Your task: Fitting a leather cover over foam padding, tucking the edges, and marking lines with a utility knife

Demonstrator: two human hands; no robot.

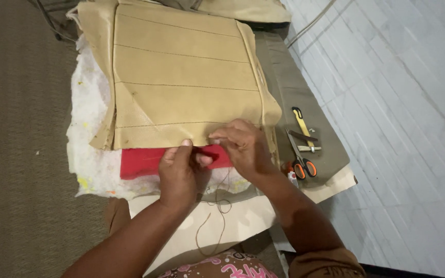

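A tan stitched leatherette cover [181,77] lies over white padding [91,134] on a low bench. Its near edge overlaps a red piece of material [142,162]. My left hand [180,175] pinches the cover's near edge at its middle, thumb and forefinger closed on the seam. My right hand [243,149] sits just to the right, fingertips pinched at the same edge. A dark thread [221,203] hangs from between the hands down over a cream sheet [243,221]. Whether a needle is in the fingers is too small to tell.
Orange-handled scissors [301,159] lie right of my right hand on a grey-green cloth [297,98], with a yellow-handled tool [302,123] and small bits beside them. Brown carpet [16,154] is on the left, pale tiled floor [397,103] on the right.
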